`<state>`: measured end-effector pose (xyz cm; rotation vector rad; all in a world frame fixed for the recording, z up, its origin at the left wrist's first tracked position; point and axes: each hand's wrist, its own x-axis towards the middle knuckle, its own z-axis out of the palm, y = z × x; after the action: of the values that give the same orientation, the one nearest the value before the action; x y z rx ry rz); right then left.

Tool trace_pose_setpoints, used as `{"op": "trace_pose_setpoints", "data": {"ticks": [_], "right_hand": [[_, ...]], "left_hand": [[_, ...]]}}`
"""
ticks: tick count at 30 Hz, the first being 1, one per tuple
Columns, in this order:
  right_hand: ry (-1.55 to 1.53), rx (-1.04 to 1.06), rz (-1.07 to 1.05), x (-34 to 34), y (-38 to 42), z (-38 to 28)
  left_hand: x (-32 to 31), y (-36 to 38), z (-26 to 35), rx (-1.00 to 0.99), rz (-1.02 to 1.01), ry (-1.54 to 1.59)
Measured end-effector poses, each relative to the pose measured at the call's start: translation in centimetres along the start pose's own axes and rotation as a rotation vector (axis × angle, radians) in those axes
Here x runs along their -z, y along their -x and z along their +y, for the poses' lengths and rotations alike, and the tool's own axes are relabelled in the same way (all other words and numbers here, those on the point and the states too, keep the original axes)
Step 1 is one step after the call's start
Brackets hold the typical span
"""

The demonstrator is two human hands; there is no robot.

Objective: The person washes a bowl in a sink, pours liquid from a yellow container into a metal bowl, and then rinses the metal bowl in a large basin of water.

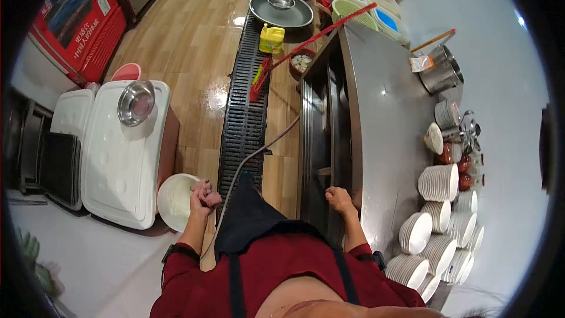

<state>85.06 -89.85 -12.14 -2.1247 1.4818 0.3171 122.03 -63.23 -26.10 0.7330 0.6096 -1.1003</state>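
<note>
Left hand [199,207] grips a pink lump [203,189] by a bucket [165,193]; right hand [339,199], fingers curled closed, nears the tabletop [385,106], hose [253,156] between

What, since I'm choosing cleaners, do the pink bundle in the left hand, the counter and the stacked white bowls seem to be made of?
Pink bundle in the left hand: probably cloth, matte, judging by its soft folds.
Counter: likely stainless steel, satin finish; grey with blurred highlights.
Stacked white bowls: smooth, perhaps ceramic or melamine; their even white leaves it open.
</note>
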Motion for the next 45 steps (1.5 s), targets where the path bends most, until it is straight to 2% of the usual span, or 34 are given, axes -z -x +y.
{"op": "trace_pose_setpoints", "data": {"ticks": [1,3,4,5,7,9,10,15,17,18,20,21,22,23,25,27,29,30,32,35,37,40,41,43,45], "right_hand": [[0.003,-0.004,-0.006,0.0,-1.0,0.3],[-0.011,0.112,-0.024,-0.5,-4.6,2.0],[-0.099,0.074,-0.075,-1.3,-6.2,3.1],[-0.191,0.046,-0.114,-1.7,-7.9,3.5],[-0.418,-0.174,-0.294,-1.3,-10.3,2.2],[-0.608,-0.403,-0.340,-2.2,-12.8,1.0],[-0.560,-0.407,-0.368,-2.2,-14.1,0.2],[-0.476,-0.447,-0.502,-2.6,-21.6,-3.6],[-0.460,-0.466,-0.515,-1.7,-25.4,-5.5],[-0.417,-0.385,-0.523,-2.2,-28.3,-5.8],[-0.348,-0.304,-0.511,-7.5,-36.5,-2.8],[-0.263,-0.232,-0.512,-8.1,-40.2,-2.4],[-0.290,-0.393,-0.548,-0.2,-40.7,-9.2],[-0.299,-0.395,-0.550,0.5,-44.1,-10.0],[-0.273,-0.003,-0.413,1.6,-51.3,-10.7],[-0.557,-0.055,-0.258,5.5,-55.3,-14.8],[-0.633,-0.084,-0.213,10.4,-57.5,-20.6],[-0.714,-0.113,-0.163,12.4,-59.2,-22.8],[-0.716,-0.096,-0.188,13.9,-62.8,-24.6],[-0.704,-0.125,-0.197,13.2,-65.7,-25.4],[-0.746,-0.328,-0.145,13.2,-66.2,-26.5],[-0.817,-0.470,-0.189,13.3,-66.1,-28.3],[-0.840,-0.503,-0.213,13.6,-66.7,-28.7],[-0.825,-0.519,-0.215,12.1,-67.8,-28.4],[-0.655,-0.309,-0.099,6.6,-70.7,-24.5]], "left_hand": [[-1.5,-1.3,0.8,0.005,0.006,0.002],[-5.2,-4.5,2.6,0.034,-0.160,-0.049],[-9.8,-3.2,3.3,-0.001,-0.121,-0.041],[-10.9,-4.7,4.2,-0.015,-0.133,-0.051],[-12.7,-8.5,5.9,-0.097,-0.204,-0.107],[-16.6,-11.8,7.2,-0.148,-0.334,-0.127],[-19.8,-10.9,8.4,0.021,-0.333,-0.138],[-26.7,-19.1,12.0,0.136,-0.258,-0.187],[-29.0,-22.8,13.7,0.158,-0.446,-0.161],[-30.0,-24.4,14.6,0.158,-0.452,-0.176],[-33.3,-27.3,16.1,-0.033,-0.347,-0.315],[-34.7,-29.0,17.0,-0.040,-0.358,-0.314],[-35.2,-30.6,18.1,0.030,-0.253,-0.232],[-35.7,-32.0,19.7,0.100,-0.144,-0.161],[-38.0,-35.3,22.1,0.099,-0.161,-0.178],[-38.7,-37.7,23.7,0.103,-0.162,-0.172],[-39.6,-40.5,26.2,0.201,-0.413,-0.017],[-41.0,-41.5,27.0,0.200,-0.414,-0.015],[-44.4,-43.3,28.2,0.101,-0.135,-0.214],[-49.4,-46.7,30.7,0.209,0.015,-0.298],[-49.9,-52.6,32.2,0.312,-0.266,-0.246],[-53.4,-59.1,33.7,0.405,-0.214,-0.345],[-54.9,-61.3,33.6,0.379,-0.266,-0.417],[-56.3,-64.3,33.5,0.376,-0.302,-0.502],[-58.7,-68.5,33.6,0.554,-0.349,-0.489]]}}
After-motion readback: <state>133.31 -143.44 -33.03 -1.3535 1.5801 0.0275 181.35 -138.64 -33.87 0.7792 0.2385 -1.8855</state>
